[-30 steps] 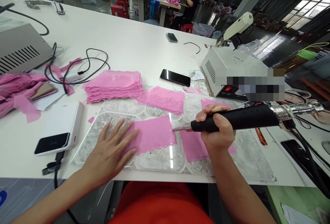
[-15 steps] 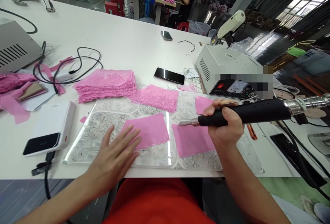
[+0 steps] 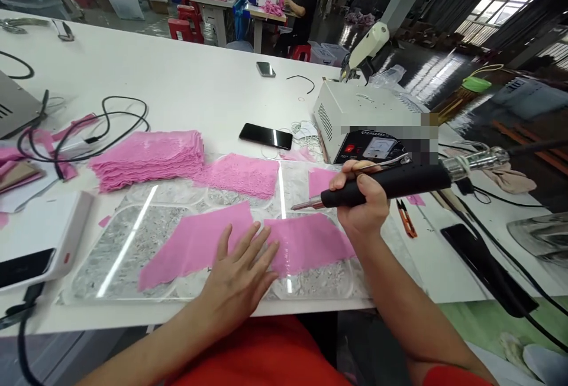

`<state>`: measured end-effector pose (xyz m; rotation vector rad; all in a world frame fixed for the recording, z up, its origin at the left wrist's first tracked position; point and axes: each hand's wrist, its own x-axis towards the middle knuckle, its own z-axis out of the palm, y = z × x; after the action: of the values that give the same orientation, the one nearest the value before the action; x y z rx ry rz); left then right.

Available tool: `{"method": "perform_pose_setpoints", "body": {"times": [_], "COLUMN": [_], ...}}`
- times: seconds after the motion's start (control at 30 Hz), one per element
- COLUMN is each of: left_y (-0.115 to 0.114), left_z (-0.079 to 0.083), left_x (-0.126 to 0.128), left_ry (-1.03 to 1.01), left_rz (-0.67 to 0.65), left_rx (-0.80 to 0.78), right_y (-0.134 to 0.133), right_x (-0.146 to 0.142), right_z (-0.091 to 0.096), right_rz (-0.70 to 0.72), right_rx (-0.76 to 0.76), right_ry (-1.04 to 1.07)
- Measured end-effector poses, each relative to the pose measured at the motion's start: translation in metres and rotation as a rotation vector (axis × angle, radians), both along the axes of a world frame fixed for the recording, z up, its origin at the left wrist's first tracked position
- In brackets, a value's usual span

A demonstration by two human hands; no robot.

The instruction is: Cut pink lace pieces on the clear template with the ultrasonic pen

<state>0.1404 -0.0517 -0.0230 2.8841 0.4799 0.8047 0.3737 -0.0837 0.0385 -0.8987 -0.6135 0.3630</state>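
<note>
My left hand [image 3: 243,270] lies flat with its fingers spread, across the gap between two pink fabric pieces. The left fabric piece [image 3: 199,238] shows beside its thumb, and the fingertips touch the left side of the right fabric piece [image 3: 310,244]. In my right hand [image 3: 366,205] is a thick black-handled tool [image 3: 394,185] with a pointed metal tip, held level just above the right piece's upper edge. A thin metal rod-like tool, perhaps tweezers [image 3: 386,163], also sits between the fingers of that hand. Both pieces rest on a clear mat [image 3: 115,267] with a marbled pattern.
A stack of pink fabric [image 3: 146,158] and a looser fabric pile [image 3: 244,176] lie behind the mat. Beyond are a phone [image 3: 266,135] and a grey control box [image 3: 359,108]. Orange snips [image 3: 406,219] and black cables lie at right; a white power bank [image 3: 44,238] at left.
My left hand has slid right, from the left fabric piece toward the right one, uncovering more of the left piece. The view has turned slightly right. My right hand still holds the tool.
</note>
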Motion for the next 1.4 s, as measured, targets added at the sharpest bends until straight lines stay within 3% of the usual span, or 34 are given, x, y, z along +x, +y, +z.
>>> {"method": "perform_pose_setpoints", "body": {"times": [0.17,0.47,1.4], "left_y": [-0.004,-0.003,-0.004], "left_z": [-0.001,0.001,0.002], "left_x": [-0.001,-0.003,-0.001], "left_ry": [0.058,0.128,0.159], "left_rz": [0.003,-0.002,0.020], "left_rx": [0.032,0.070,0.057], "right_y": [-0.003,0.003,0.003], "right_x": [-0.014,-0.030,-0.033], "right_z": [-0.012,-0.015,-0.024], "right_rz": [0.085,0.130,0.195], "right_rx": [-0.032,-0.061,-0.046], "right_ry": [0.023,-0.033,-0.058]}}
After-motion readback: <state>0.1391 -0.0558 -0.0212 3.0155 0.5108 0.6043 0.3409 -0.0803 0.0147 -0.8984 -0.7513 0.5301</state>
